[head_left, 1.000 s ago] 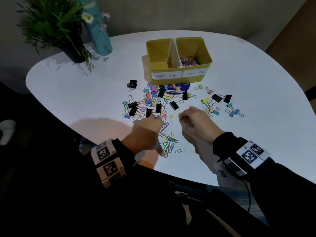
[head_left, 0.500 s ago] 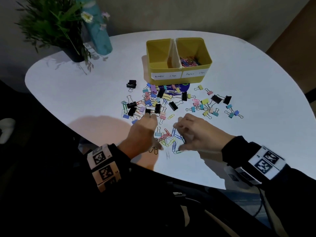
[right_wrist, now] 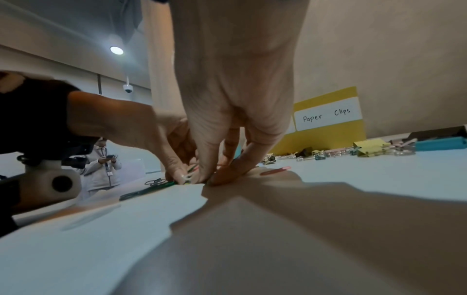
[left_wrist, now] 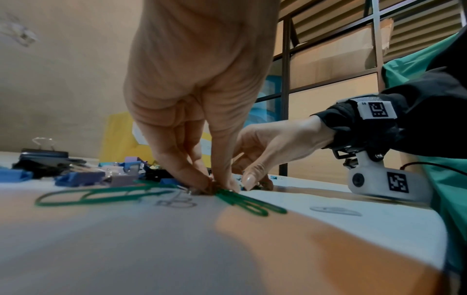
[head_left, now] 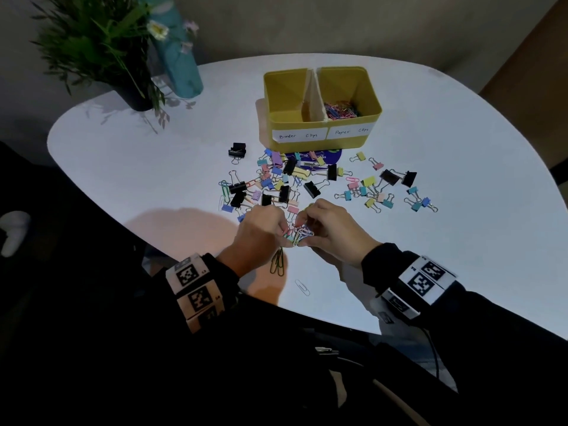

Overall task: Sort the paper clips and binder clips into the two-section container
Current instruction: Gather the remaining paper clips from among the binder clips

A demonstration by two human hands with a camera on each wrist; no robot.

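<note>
Paper clips (head_left: 299, 234) lie bunched on the tabletop (head_left: 461, 241) near me, between my hands: my left grip (head_left: 261, 232) and right grip (head_left: 330, 232) both pinch the bunch. The yellow container (head_left: 322, 109) stands beyond the scattered binder clips (head_left: 282, 186).

This looks like an office or institutional workroom. A white rounded table (head_left: 461, 241) carries a potted plant (head_left: 98, 47) at its far left. Beyond it stand metal shelving with cardboard boxes (left_wrist: 331, 59), a ceiling-mounted security camera (right_wrist: 127, 87), a recessed ceiling light (right_wrist: 116, 50), and a person wearing a lanyard badge (right_wrist: 101, 165).
</note>
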